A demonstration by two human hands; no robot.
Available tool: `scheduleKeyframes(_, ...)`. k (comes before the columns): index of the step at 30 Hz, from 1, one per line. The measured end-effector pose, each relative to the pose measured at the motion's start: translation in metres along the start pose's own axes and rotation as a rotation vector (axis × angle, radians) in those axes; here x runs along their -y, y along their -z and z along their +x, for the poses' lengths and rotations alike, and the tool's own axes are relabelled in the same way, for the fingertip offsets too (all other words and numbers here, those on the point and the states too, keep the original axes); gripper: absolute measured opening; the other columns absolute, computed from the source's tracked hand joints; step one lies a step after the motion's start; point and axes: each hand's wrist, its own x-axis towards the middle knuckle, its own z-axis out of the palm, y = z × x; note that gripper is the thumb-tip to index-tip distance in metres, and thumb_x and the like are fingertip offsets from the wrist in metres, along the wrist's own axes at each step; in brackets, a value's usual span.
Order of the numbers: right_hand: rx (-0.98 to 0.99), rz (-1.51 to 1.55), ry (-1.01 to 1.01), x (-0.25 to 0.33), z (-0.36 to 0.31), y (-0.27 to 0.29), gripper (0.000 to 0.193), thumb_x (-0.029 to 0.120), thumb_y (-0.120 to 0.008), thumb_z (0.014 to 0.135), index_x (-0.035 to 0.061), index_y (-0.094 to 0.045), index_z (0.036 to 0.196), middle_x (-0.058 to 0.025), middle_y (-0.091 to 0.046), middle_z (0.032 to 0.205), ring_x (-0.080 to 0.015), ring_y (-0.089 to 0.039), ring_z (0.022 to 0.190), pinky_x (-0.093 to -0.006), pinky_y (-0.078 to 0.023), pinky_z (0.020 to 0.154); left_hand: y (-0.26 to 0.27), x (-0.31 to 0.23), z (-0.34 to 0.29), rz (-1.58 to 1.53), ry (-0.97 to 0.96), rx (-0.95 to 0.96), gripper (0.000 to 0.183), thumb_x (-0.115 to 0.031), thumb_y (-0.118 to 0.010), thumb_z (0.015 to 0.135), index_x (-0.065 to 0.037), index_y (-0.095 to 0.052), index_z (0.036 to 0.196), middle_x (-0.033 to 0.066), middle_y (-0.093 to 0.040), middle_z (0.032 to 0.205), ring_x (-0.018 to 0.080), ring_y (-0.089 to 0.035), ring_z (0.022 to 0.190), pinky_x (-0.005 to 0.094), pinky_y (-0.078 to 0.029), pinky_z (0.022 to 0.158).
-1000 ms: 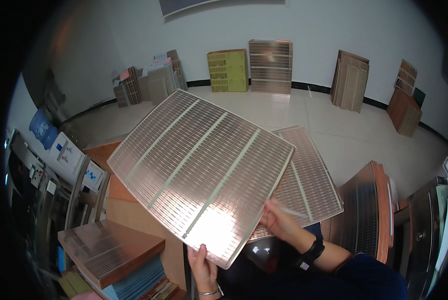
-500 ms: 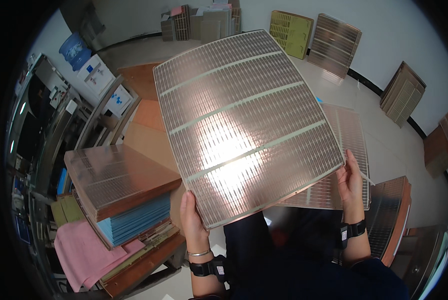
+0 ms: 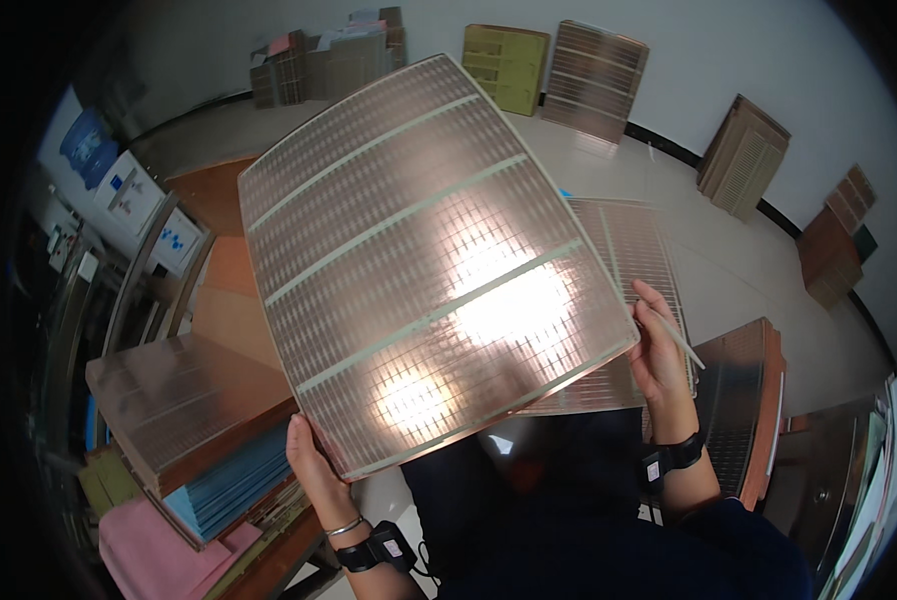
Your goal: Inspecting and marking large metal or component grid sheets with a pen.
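Observation:
A large copper-coloured circuit board panel, crossed by pale green strips and a fine grid, is held up tilted in front of me. My left hand grips its lower left corner, the thumb on the face. My right hand holds the lower right corner, with a thin pale stick also between its fingers. Bright glare covers part of the panel's face. Behind it, partly hidden, lies another gridded panel near my right hand.
At left, a stack of copper panels sits above blue sheets and a pink cloth. More panels stand at right. Others lean along the far wall. A water dispenser stands at far left.
My view has turned, so the room appears shifted left. Both hands still hold the panel, its tilt slightly changed, and the glare has moved across its face. The stick now shows more clearly.

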Motion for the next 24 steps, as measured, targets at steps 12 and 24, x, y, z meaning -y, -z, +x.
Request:
scheduleKeyframes(12,0.227,0.053,-0.184,0.007,0.005,-0.011,0.032,0.011,-0.05,0.094,-0.0006,-0.047,0.124,-0.0123,-0.061,0.104,-0.0117,-0.06,0.089,-0.0213,-0.052,0.076,0.002,-0.016,0.001,0.084,0.021,-0.037,0.027,-0.025,-0.05,0.096,-0.001,-0.058,0.105,0.0059,-0.064,0.098,0.0123,-0.062,0.083,0.0253,-0.051,0.072)
scheduleKeyframes(24,0.513,-0.077,-0.23,-0.014,-0.001,-0.014,0.041,0.021,-0.054,0.093,-0.0031,-0.047,0.126,-0.0103,-0.06,0.112,-0.015,-0.059,0.098,-0.0278,-0.049,0.083,0.044,-0.044,0.019,-0.445,0.14,0.369,0.05,-0.041,-0.041,0.096,0.001,-0.05,0.123,0.0161,-0.058,0.119,0.027,-0.059,0.104,0.0389,-0.051,0.088)
